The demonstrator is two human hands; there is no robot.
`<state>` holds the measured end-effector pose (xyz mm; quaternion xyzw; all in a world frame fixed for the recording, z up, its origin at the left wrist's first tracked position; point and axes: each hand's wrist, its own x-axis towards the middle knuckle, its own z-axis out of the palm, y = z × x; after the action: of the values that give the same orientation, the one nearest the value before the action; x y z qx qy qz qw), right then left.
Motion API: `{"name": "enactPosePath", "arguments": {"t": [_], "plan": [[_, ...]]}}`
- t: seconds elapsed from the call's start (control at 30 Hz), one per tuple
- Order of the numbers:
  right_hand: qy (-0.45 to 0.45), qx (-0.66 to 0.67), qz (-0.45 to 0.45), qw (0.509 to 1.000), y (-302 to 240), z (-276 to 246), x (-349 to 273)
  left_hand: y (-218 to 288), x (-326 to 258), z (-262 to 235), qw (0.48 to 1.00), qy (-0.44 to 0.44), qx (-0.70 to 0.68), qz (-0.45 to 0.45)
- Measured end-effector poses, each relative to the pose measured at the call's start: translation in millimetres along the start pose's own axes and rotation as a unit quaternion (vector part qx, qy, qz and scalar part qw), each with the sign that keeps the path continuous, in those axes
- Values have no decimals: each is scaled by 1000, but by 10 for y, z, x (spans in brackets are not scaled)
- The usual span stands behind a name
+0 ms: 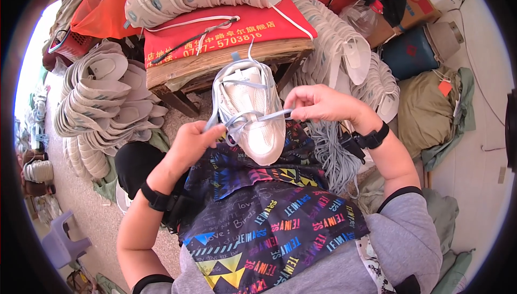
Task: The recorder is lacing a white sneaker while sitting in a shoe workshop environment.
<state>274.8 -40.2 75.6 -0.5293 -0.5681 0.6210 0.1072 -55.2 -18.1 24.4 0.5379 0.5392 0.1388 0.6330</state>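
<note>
White lace-up sneaker [261, 133], positioned at the near side of the wooden stool [188, 72], between left hand [189, 142] and right hand [321, 103]; blue-grey shoelace [277, 114] pinched by the fingers [298, 113] of both.

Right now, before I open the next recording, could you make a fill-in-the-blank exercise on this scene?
1. The right-hand grip pinches a blue-grey ____.
2. The white shoe's rounded ____ is nearest the patterned apron.
3. The purple stool stands to the person's ____.

Missing words: lace; toe; left.
</note>
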Motion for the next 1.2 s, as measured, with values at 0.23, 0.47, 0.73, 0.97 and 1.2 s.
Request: {"name": "enactPosePath", "arguments": {"t": [0.23, 0.47, 0.73, 0.97, 1.2], "plan": [[84, -264, -437, 855, -177, 646, -91, 527, -104, -203, 981, -28, -162, 107], [62, -446, -426, 785, 106, 938, 36, 1366, -236, -295, 887, -194, -359, 216], [23, -416, -411, 811, -54, 931, -43, 1992, -727, -537, 820, 64, -406, 397], [126, -261, -276, 916, -146, 925, 280, 1822, -640, -736, 840, -198, -278, 423], [-57, 167, -256, 950, -361, 694, 611, 1405, -497, -913, 846, -51, -361, 389]]}}
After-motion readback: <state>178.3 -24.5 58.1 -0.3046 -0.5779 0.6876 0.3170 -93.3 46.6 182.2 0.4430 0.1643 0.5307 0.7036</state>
